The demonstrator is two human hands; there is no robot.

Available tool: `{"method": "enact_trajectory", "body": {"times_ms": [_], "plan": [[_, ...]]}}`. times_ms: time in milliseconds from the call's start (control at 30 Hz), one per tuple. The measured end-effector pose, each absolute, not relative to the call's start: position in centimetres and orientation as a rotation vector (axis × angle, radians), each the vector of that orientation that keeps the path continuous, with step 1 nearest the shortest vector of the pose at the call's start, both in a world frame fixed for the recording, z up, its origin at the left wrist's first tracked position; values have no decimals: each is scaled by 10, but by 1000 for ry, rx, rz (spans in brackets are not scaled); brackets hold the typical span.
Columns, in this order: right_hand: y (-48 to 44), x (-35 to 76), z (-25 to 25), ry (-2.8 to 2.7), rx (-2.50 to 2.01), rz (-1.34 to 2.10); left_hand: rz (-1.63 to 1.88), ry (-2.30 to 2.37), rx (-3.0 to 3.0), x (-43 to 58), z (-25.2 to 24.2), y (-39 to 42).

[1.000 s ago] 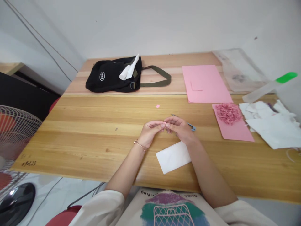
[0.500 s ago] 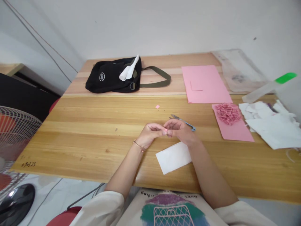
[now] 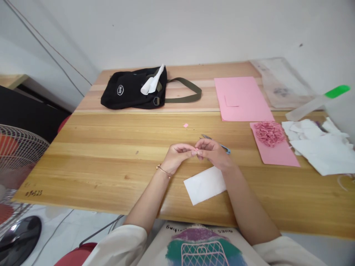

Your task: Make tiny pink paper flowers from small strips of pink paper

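Between the fingertips of both hands is a tiny crumpled pink paper piece (image 3: 196,149), mostly covered by the thumbs. My left hand (image 3: 176,157) pinches it from the left, and my right hand (image 3: 213,152) pinches it from the right. Behind the right hand lies a pair of scissors (image 3: 227,150) with a light blue handle, partly hidden. A folded white paper (image 3: 205,185) rests on the table below the hands, one end under the right forearm. Farther back is a small pink paper square (image 3: 186,125).
At right, a heap of crumpled pink pieces (image 3: 269,133) sits on a pink sheet (image 3: 280,158) beside white papers (image 3: 330,151). Behind are larger pink sheets (image 3: 244,94), a plastic bag (image 3: 283,83) and a green-tipped translucent stick (image 3: 307,105). A black bag (image 3: 130,94) lies back left.
Both hands have shifted very slightly while pinching the small pink piece. The other things on the table have stayed in place.
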State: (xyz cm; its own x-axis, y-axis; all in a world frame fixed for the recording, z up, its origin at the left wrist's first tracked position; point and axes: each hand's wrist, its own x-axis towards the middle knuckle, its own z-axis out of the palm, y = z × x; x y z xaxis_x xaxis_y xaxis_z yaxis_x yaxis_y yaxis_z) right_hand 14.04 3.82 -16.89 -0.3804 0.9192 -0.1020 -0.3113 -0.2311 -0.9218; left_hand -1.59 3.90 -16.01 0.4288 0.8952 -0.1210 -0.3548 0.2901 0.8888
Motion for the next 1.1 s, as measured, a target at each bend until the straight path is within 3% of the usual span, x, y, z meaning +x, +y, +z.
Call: {"method": "enact_trajectory", "body": {"times_ms": [1100], "plan": [[38,136,-167,-1032,-934,1743,958,797,901,-13,-158,39]]}}
